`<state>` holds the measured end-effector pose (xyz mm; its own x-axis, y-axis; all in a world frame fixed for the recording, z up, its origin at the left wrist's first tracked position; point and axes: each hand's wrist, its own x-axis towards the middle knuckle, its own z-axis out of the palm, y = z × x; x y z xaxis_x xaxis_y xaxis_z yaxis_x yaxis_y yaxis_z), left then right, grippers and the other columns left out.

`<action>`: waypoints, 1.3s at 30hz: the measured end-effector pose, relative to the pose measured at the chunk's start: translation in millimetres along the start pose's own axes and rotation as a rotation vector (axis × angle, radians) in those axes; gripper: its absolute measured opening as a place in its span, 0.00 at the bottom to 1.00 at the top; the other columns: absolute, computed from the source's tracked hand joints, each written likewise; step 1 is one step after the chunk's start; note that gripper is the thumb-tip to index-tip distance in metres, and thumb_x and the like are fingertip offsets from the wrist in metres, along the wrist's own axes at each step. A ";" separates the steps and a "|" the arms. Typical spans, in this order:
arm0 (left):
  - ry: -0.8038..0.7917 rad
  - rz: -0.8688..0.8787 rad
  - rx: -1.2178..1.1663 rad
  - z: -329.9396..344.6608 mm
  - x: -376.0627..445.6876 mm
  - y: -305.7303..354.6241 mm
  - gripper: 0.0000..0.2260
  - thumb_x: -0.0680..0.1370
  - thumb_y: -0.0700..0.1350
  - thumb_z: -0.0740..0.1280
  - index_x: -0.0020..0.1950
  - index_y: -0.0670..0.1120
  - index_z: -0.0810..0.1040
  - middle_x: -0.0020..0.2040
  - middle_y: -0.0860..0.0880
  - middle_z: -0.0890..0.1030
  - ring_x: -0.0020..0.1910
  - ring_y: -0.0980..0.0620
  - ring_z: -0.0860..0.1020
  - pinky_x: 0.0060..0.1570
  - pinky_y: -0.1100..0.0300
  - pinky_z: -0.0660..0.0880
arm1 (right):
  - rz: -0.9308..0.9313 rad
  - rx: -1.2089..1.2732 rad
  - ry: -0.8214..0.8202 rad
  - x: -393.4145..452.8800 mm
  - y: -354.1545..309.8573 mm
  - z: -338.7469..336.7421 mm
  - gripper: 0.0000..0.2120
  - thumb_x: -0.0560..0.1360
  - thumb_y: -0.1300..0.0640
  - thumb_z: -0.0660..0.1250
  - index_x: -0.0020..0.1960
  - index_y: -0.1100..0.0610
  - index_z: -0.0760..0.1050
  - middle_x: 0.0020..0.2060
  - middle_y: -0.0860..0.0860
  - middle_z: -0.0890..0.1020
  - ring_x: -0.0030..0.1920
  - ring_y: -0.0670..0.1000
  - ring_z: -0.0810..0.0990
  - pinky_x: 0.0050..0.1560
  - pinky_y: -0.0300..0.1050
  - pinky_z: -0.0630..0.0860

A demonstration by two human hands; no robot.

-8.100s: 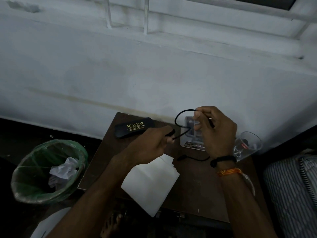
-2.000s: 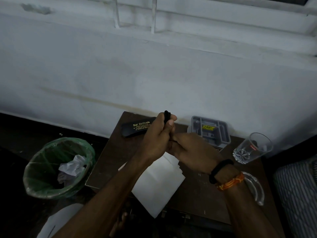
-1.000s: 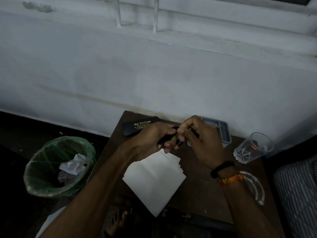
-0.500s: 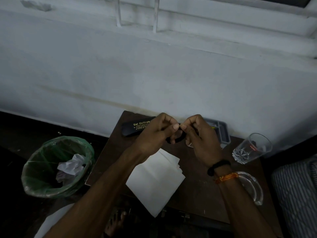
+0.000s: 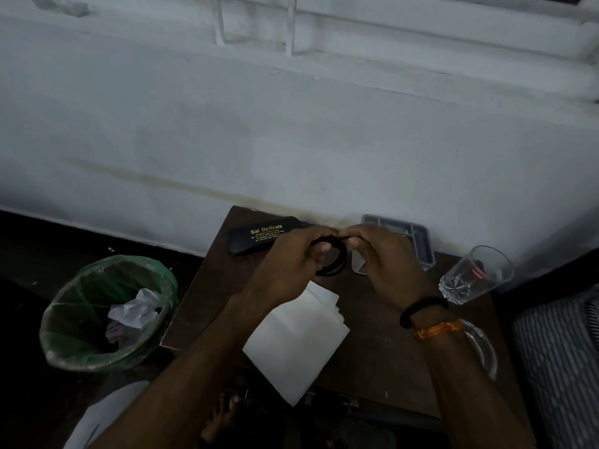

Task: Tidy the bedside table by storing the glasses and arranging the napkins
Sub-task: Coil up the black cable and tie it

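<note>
Head view. I am looking down at a dark wooden bedside table (image 5: 372,361) standing against a pale wall. Both hands are meeting above its far half. The left hand (image 5: 288,264) is curling its fingers round a black looped object (image 5: 334,260), which I am reading as the folded glasses, though the dim light is hiding the lenses. The right hand (image 5: 382,257) is pinching the top of the same loop between thumb and fingertips. Both hands are therefore gripping the glasses, which are hanging clear of the table top.

The relation that matters is the one between the glasses and the black case (image 5: 259,238) marked with gold lettering. The case is lying closed at the far left of the table, just beside and beyond the left hand. Its long axis is running left to right, tilted slightly up toward the right. The left hand is the nearer one; the right hand is well apart from the case. I am judging that the next move calls for one hand to let go and open the case.

The white napkins (image 5: 295,338) are lying in a loose pile at the near edge, under the left forearm, with one corner overhanging. They are touching neither hand.
</note>
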<state>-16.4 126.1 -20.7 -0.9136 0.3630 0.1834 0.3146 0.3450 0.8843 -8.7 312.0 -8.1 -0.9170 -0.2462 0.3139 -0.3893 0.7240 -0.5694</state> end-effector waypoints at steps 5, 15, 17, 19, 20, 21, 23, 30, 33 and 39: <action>-0.102 -0.106 -0.025 0.3 -1.5 -0.2 0.08 0.83 0.42 0.60 0.58 0.42 0.77 0.41 0.44 0.78 0.37 0.51 0.79 0.37 0.53 0.83 | -0.017 -0.363 -0.052 -0.6 12.4 -3.4 0.09 0.75 0.63 0.68 0.48 0.52 0.84 0.42 0.52 0.82 0.44 0.58 0.76 0.46 0.47 0.64; -0.146 -0.178 -0.248 5.6 -3.9 5.7 0.04 0.83 0.39 0.59 0.51 0.45 0.73 0.38 0.44 0.74 0.36 0.50 0.75 0.34 0.53 0.78 | 0.145 -0.260 0.036 -1.1 5.8 -7.1 0.06 0.75 0.62 0.69 0.48 0.54 0.84 0.44 0.55 0.84 0.46 0.55 0.82 0.47 0.49 0.78; -0.160 -0.190 -0.297 6.5 -3.9 8.1 0.04 0.83 0.39 0.59 0.51 0.44 0.73 0.38 0.43 0.74 0.36 0.49 0.74 0.34 0.53 0.77 | 0.144 -0.320 0.049 -1.9 3.1 -7.1 0.06 0.76 0.60 0.68 0.49 0.54 0.83 0.44 0.54 0.85 0.47 0.55 0.82 0.46 0.48 0.77; -0.159 -0.188 -0.332 6.6 -4.0 10.6 0.03 0.83 0.38 0.59 0.52 0.41 0.72 0.38 0.43 0.74 0.36 0.48 0.74 0.34 0.53 0.77 | 0.161 -0.344 0.056 -2.8 1.4 -6.9 0.05 0.77 0.58 0.67 0.49 0.54 0.83 0.44 0.53 0.85 0.47 0.55 0.82 0.46 0.47 0.77; -0.156 -0.185 -0.346 6.4 -4.0 11.8 0.04 0.83 0.38 0.59 0.53 0.40 0.72 0.38 0.43 0.74 0.36 0.48 0.74 0.33 0.53 0.77 | 0.164 -0.342 0.066 -3.0 0.9 -6.5 0.05 0.77 0.58 0.67 0.49 0.55 0.82 0.43 0.53 0.85 0.46 0.54 0.82 0.45 0.47 0.76; -0.154 -0.181 -0.359 6.2 -4.1 13.1 0.04 0.83 0.38 0.59 0.53 0.38 0.71 0.38 0.43 0.74 0.36 0.48 0.74 0.33 0.53 0.77 | 0.162 -0.325 0.086 -3.0 0.3 -5.9 0.05 0.77 0.58 0.67 0.49 0.55 0.81 0.42 0.52 0.85 0.46 0.54 0.82 0.45 0.47 0.77; -0.143 -0.169 -0.384 6.0 -4.2 15.5 0.04 0.83 0.37 0.58 0.52 0.38 0.71 0.38 0.42 0.73 0.35 0.48 0.74 0.33 0.53 0.77 | 0.185 -0.178 0.160 -3.1 -1.7 -5.1 0.03 0.77 0.58 0.68 0.48 0.55 0.81 0.40 0.50 0.85 0.42 0.51 0.82 0.44 0.49 0.79; -0.093 -0.144 -0.370 6.6 -3.8 17.3 0.05 0.83 0.36 0.58 0.49 0.40 0.71 0.38 0.43 0.75 0.37 0.47 0.75 0.37 0.48 0.80 | 0.467 0.406 0.304 0.3 -8.1 -3.0 0.03 0.73 0.58 0.73 0.46 0.56 0.81 0.41 0.50 0.85 0.44 0.52 0.85 0.43 0.53 0.83; -0.064 -0.126 -0.344 5.9 -3.3 17.5 0.04 0.83 0.36 0.58 0.51 0.38 0.71 0.39 0.40 0.75 0.37 0.46 0.75 0.37 0.50 0.80 | 0.578 0.637 0.259 0.3 -12.0 -5.7 0.04 0.73 0.61 0.73 0.47 0.58 0.80 0.39 0.54 0.85 0.39 0.51 0.84 0.41 0.52 0.82; -0.017 -0.131 -0.325 6.2 -3.8 15.9 0.05 0.83 0.37 0.58 0.53 0.37 0.72 0.38 0.43 0.75 0.37 0.48 0.76 0.38 0.46 0.82 | 0.677 0.877 0.083 -2.1 -17.5 -12.9 0.08 0.74 0.67 0.70 0.53 0.62 0.79 0.43 0.58 0.85 0.39 0.53 0.84 0.39 0.49 0.83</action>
<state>-6.4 135.5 -10.0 -0.9355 0.3491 0.0542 0.0935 0.0967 0.9909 1.2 308.1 10.9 -0.9676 0.0951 -0.2340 0.2330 -0.0221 -0.9722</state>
